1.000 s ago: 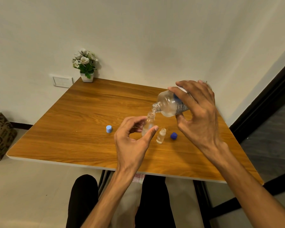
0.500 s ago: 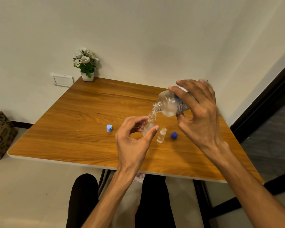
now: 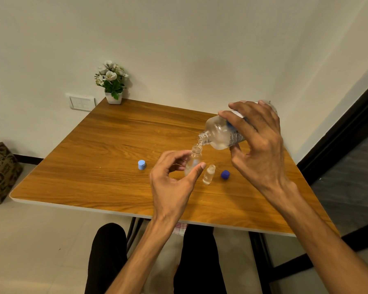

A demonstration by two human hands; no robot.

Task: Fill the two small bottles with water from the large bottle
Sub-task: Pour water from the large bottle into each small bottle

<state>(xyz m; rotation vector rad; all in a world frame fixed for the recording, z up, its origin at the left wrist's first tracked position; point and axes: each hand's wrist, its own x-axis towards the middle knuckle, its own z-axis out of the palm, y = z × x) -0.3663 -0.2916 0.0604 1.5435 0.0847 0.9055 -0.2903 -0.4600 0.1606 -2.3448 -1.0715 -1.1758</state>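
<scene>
- Pouring step: the right hand (image 3: 261,145) has its grip closed round the tilted large bottle (image 3: 221,134), whose mouth is just above the taller small bottle (image 3: 192,160) on the bench (image 3: 94,166).
- The left hand (image 3: 172,183) loosely cups that bottle, thumb and fingers touching it.
- Next, I judge: level off, then move to the shorter bottle (image 3: 208,175) just right of it.
- Little differs from a second ago; the pour continues.

You are sitting in what is looking like a plain domestic room, at a wooden table (image 3: 115,149) pushed into a corner of pale painted walls (image 3: 179,39). A small potted plant (image 3: 112,82) with white flowers is standing at the table's far edge, beside a wall switch plate (image 3: 82,102). A patterned bag (image 3: 0,172) is resting on the light tiled floor (image 3: 40,240) at left, and a dark door frame (image 3: 338,145) is running along the right.
</scene>
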